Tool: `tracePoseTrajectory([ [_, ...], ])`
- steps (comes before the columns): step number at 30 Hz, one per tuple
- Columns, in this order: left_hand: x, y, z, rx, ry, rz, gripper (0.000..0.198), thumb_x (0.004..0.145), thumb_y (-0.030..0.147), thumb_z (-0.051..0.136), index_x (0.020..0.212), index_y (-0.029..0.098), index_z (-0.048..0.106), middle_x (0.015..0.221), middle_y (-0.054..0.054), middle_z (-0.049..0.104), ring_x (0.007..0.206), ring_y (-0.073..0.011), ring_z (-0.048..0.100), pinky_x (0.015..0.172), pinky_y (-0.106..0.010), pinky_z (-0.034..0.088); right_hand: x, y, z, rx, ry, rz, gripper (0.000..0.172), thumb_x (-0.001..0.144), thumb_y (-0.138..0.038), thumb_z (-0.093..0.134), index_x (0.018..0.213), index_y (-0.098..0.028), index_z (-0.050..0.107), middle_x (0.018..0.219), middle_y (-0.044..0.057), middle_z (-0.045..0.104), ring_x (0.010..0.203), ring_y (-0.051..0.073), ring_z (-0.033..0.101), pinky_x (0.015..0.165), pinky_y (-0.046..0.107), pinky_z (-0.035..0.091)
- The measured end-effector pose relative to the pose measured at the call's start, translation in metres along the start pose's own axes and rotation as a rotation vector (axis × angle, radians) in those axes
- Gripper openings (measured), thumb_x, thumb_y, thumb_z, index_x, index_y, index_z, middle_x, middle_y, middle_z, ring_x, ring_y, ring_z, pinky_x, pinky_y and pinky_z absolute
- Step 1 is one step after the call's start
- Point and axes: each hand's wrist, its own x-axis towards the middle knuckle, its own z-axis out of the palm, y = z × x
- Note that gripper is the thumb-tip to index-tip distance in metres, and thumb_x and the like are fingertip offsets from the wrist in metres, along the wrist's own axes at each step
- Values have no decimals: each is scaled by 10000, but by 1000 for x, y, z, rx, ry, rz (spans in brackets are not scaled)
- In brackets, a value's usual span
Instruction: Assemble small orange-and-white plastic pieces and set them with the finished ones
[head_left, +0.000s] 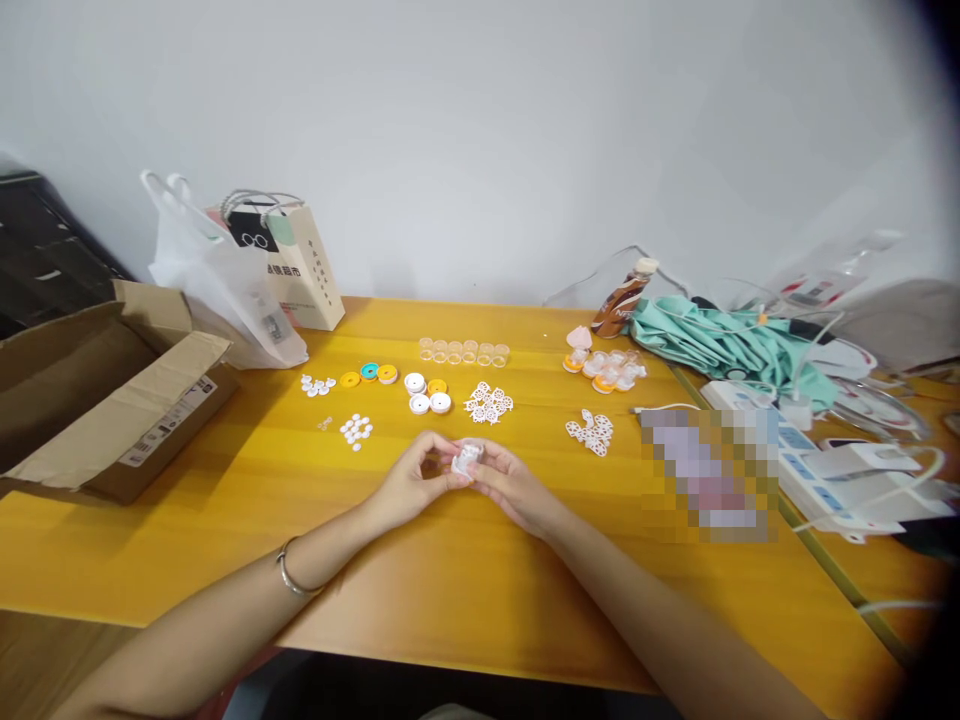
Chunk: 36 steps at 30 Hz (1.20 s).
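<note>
Between my left hand (pixel 420 475) and my right hand (pixel 514 482) is a small white and clear plastic piece (pixel 467 458), gripped by the fingertips of both just above the table. Its exact kind is too small to make out. Beyond my hands lie white openwork discs (pixel 489 402), white round caps (pixel 420 403) with an orange one among them, and a row of clear cups (pixel 463 352). Further left are orange and teal rings (pixel 369 372) and small white discs (pixel 356 431). More white openwork pieces (pixel 591 433) lie to the right.
An open cardboard box (pixel 97 400), a white plastic bag (pixel 225 290) and a paper bag (pixel 311 270) stand at left. At right are assembled pieces (pixel 607 370), a bottle (pixel 624 298), a folded green umbrella (pixel 720 345) and a power strip (pixel 810 465) with cables.
</note>
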Motion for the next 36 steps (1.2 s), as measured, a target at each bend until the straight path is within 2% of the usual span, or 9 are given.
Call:
tracePoseTrajectory([
  [4,-1,3,-2,225,28,112,288,754,280,663,1014,210,560,1030,-62,528,1000,-201,487,905,-363,369,3,-1,-1,-83,176,-63,268,687,-328,715,854,-223,534,820,-11,659,805,155,632,818,349,468],
  [7,-1,3,-4,242,65,94,272,795,278,612,1057,236,556,1083,-65,511,1043,-206,472,904,-364,366,9,-18,-18,-229,378,-205,265,682,-372,703,828,-216,546,859,8,658,818,157,614,809,328,465],
  [10,1,0,-5,228,67,75,199,823,273,569,1017,230,580,1088,-65,506,1049,-206,472,888,-355,372,18,-43,-55,-505,607,-362,333,652,-396,698,885,-197,569,876,37,644,810,170,600,811,347,464],
  [15,1,-2,-5,243,15,70,164,837,260,539,990,214,579,1088,-68,510,1014,-193,487,849,-335,381,33,-81,-128,-901,919,-440,362,648,-333,645,934,-153,515,858,72,616,745,166,588,723,323,487],
  [17,1,-1,-4,254,-10,71,148,842,252,529,974,209,579,1079,-67,511,1010,-189,490,849,-331,381,38,-90,-148,-1094,952,-385,347,669,-305,608,953,-141,496,831,80,614,698,162,585,665,299,487],
  [20,0,0,-4,261,-24,92,136,842,246,527,958,206,584,1066,-67,515,1017,-190,489,875,-339,376,43,-97,-163,-1316,966,-317,336,669,-256,576,972,-129,508,828,95,618,663,171,565,639,309,464],
  [24,-1,1,-5,252,-39,117,130,845,237,521,951,204,589,1059,-67,515,1027,-191,487,938,-369,354,46,-97,-167,-1448,918,-315,311,675,-233,540,965,-122,557,835,109,624,712,205,548,685,340,430],
  [29,-1,0,-6,249,-50,138,133,849,231,515,956,208,590,1067,-71,519,1038,-196,491,958,-390,350,45,-92,-168,-1590,894,-340,311,709,-215,493,985,-99,575,923,153,617,871,257,522,839,402,365],
  [36,-2,2,-5,261,-129,171,144,845,214,523,975,210,585,1073,-71,527,1037,-187,500,969,-384,350,36,-86,-169,-1864,1149,-311,367,748,-368,526,1029,-144,597,1065,161,529,1053,339,405,840,456,336],
])
